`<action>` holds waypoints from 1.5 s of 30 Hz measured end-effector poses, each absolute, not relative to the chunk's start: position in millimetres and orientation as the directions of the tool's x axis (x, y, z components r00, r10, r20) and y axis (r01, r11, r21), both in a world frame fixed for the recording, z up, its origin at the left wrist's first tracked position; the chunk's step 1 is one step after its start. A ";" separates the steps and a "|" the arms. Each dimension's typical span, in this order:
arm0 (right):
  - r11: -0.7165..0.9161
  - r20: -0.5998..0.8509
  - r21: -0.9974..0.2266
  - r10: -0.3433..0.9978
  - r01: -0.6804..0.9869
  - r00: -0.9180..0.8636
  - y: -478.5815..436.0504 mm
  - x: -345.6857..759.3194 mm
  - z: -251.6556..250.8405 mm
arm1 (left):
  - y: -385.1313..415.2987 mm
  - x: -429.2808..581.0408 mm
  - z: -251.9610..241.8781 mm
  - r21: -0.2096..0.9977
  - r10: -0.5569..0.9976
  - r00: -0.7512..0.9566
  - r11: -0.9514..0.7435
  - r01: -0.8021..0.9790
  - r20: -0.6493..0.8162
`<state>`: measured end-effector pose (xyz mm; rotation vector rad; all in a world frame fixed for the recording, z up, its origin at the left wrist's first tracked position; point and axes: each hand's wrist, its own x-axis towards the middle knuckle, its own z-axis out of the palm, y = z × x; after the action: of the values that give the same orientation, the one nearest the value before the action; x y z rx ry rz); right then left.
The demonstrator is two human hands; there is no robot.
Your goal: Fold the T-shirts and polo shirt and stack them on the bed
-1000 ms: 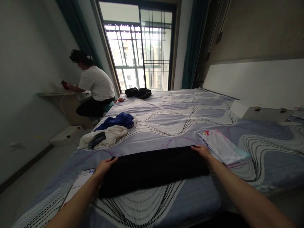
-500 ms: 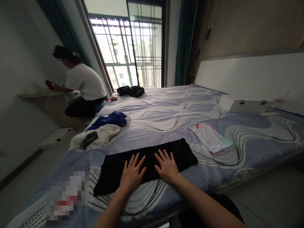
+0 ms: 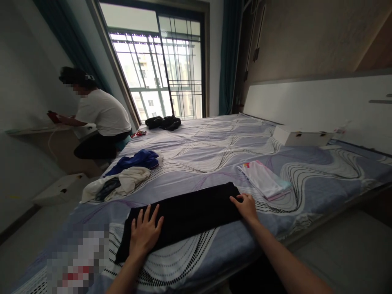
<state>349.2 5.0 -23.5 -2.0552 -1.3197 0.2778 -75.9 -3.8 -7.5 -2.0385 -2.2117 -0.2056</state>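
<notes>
A folded black garment (image 3: 190,212) lies as a long flat strip across the near part of the bed. My left hand (image 3: 145,230) rests flat on its left end, fingers spread and palm down. At the opposite end, my right hand (image 3: 246,206) has its fingers curled over the edge of the cloth, thumb and forefinger close together. Just beyond my right hand is a folded pink, white and pale blue cloth (image 3: 266,179).
The bed (image 3: 196,159) has a grey-purple wavy-patterned sheet. Rumpled blue clothing (image 3: 133,161) and cream clothing (image 3: 131,179) lie at left, black clothing (image 3: 163,123) at the far edge. A white box (image 3: 301,136) stands by the headboard. A person (image 3: 101,112) sits at the left.
My hands have moved apart from the middle of the black garment to its two ends. My right hand has gone from lying flat to curling round the right end. The view has shifted slightly.
</notes>
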 end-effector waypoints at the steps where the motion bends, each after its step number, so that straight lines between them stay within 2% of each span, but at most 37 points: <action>1: -0.300 0.141 -0.608 0.871 0.735 0.472 5.6 350.4 -20.9 | -4.1 -75.4 -6.3 0.015 0.980 -0.084 0.083 0.996 0.179; 5: -0.323 0.037 -0.520 0.916 0.791 0.399 9.6 358.2 -15.7 | -6.9 -73.9 -0.3 0.011 0.981 -0.084 0.083 0.996 0.173; 9: -0.277 0.050 -0.485 0.939 0.830 0.342 11.3 367.1 -23.1 | -10.2 -70.6 2.7 0.006 0.979 -0.076 0.076 0.997 0.191; 13: -0.314 0.022 -0.460 0.931 0.831 0.364 12.1 366.8 -22.7 | -10.5 -71.0 2.6 0.042 0.978 -0.084 0.077 0.996 0.193; 18: -0.388 -0.045 -0.432 0.911 0.814 0.410 12.2 357.7 3.5 | -10.5 -75.3 7.0 0.076 0.986 -0.090 0.079 0.994 0.144; 20: -0.414 0.019 -0.401 0.888 0.817 0.459 12.2 339.2 16.6 | -12.0 -69.9 9.8 0.068 0.988 -0.085 0.076 0.995 0.132; 22: -0.305 0.177 -0.366 0.905 0.879 0.387 11.8 305.7 25.1 | -13.4 -57.7 11.2 0.045 0.989 -0.026 0.020 0.999 0.146; 24: -0.036 0.282 -0.319 0.950 0.947 0.131 11.4 262.0 25.8 | -13.3 -41.5 10.2 0.030 0.983 0.106 -0.112 0.993 0.153; 26: 0.197 0.197 -0.319 0.970 0.927 -0.139 12.5 219.7 19.3 | -11.3 -27.5 7.7 0.046 0.971 0.207 -0.213 0.976 0.118; 28: 0.245 0.072 -0.340 0.969 0.908 -0.235 16.9 190.8 9.7 | -7.6 -21.7 5.2 0.079 0.974 0.212 -0.218 0.973 0.078; 30: 0.213 0.016 -0.340 0.975 0.916 -0.220 24.9 180.9 1.4 | -3.2 -26.4 3.9 0.099 0.983 0.167 -0.174 0.980 0.076; 34: 0.166 0.013 -0.305 0.985 0.938 -0.170 47.4 203.0 -5.1 | 5.2 -58.8 4.2 0.095 0.994 0.022 -0.032 0.995 0.105; 39: -0.016 0.010 -0.220 1.000 0.975 0.019 68.2 244.2 -10.0 | 8.4 -108.4 0.0 0.098 0.984 -0.114 0.101 0.990 0.137; 42: -0.089 0.012 -0.190 0.996 0.978 0.093 72.9 257.3 -15.5 | 2.6 -135.9 -8.8 0.158 0.975 -0.159 0.134 0.978 0.158; 45: -0.095 0.022 -0.181 0.995 0.979 0.101 76.4 262.4 -17.2 | -9.5 -158.8 -18.0 0.285 0.966 -0.177 0.118 0.951 0.189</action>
<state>262.4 76.4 -17.2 -2.2142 -2.0053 0.1584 -158.8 -9.5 -18.0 -2.0428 -2.3809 -0.5487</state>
